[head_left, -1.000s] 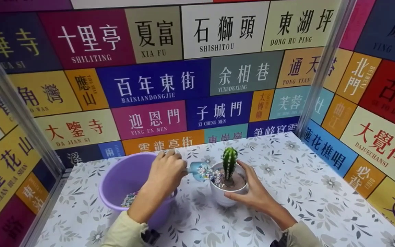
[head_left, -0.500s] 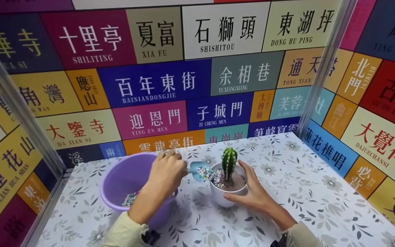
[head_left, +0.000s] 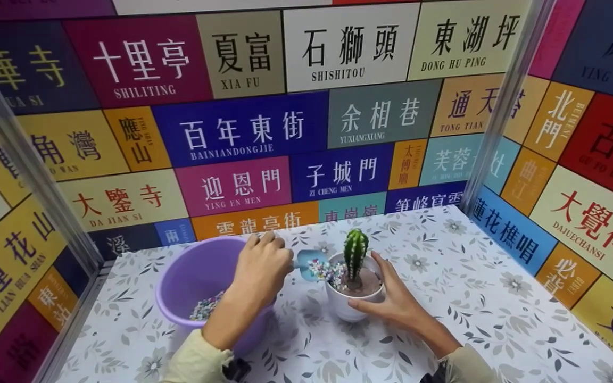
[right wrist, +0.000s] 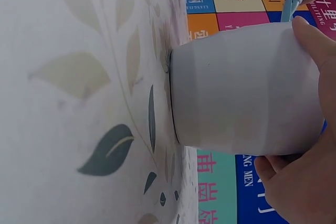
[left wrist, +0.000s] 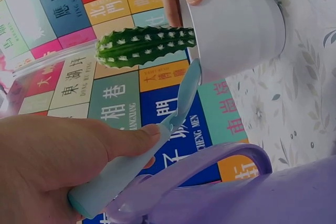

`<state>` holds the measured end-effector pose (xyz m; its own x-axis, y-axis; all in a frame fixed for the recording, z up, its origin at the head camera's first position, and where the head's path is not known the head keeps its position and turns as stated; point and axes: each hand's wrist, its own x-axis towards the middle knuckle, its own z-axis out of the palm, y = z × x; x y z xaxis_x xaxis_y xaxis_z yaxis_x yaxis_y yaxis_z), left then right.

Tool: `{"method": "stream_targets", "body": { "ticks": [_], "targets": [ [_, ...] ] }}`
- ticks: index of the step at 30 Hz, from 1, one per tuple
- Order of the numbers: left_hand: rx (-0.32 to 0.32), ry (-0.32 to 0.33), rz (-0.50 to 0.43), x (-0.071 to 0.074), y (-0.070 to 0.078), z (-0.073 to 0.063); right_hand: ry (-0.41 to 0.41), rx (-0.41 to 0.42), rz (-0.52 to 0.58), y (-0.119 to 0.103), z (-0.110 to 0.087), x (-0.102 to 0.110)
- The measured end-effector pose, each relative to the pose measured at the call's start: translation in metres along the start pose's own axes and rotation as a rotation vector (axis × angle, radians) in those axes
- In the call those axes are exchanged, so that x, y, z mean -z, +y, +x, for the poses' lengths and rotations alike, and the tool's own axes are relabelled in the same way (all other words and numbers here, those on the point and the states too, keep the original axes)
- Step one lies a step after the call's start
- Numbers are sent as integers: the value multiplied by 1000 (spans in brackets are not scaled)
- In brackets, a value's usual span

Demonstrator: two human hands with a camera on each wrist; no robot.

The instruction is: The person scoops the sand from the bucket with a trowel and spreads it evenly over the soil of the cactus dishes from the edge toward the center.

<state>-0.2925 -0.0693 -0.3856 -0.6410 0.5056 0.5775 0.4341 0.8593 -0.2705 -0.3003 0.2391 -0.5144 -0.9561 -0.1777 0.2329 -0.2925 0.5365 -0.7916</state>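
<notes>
My left hand (head_left: 261,268) grips the handle of a light blue scoop (left wrist: 118,179), its thumb along the top. The blade holds small multicoloured pebbles (head_left: 320,267) and reaches the left rim of a white pot (head_left: 351,311). A green ribbed cactus (head_left: 356,250) stands upright in brown soil (head_left: 370,282) in that pot, with pebbles lying on the soil's left side. My right hand (head_left: 399,295) holds the pot from the right, thumb at the near side and fingers around the far rim. In the right wrist view the pot (right wrist: 241,90) sits on the table.
Below my left forearm stands a purple bucket (head_left: 179,282) with more pebbles (head_left: 206,307) inside; its handle (left wrist: 194,169) shows in the left wrist view. A floral cloth (head_left: 445,266) covers the table. Sign-covered walls (head_left: 242,122) rise behind and at both sides.
My left hand has shifted very slightly right with the scoop, and the pebbles on the blade lie a little closer to the pot. My right hand and the pot look unmoved.
</notes>
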Motion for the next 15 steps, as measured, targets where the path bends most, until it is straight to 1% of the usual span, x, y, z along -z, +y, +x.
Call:
{"method": "stream_targets", "body": {
  "ticks": [7, 15],
  "targets": [
    [4, 31, 17, -2, -1, 0, 25, -9, -7, -4, 0, -3],
    [9, 31, 18, 0, 0, 0, 43, -18, -11, -6, -2, -7]
  ]
}}
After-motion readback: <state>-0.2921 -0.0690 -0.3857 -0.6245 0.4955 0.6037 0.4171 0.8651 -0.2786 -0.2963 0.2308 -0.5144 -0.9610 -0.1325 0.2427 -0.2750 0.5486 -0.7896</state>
